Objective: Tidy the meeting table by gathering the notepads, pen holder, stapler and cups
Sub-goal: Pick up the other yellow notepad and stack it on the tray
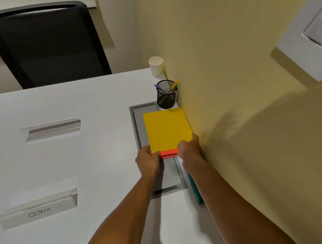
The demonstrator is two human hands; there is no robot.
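A yellow notepad lies on top of a red notepad near the wall, over the grey cable hatch. My left hand grips the stack's near left corner and my right hand grips its near right corner. Behind the stack stands a black mesh pen holder with a purple and a yellow pen. Further back, a white paper cup stands by the wall. A teal notepad lies along the wall, partly hidden under my right forearm. No stapler is in view.
The white table carries two clear acrylic name stands, one blank and one marked "OSTRICH". The grey cable hatch is set into the table. A black mesh chair stands at the far side. The yellow wall bounds the right.
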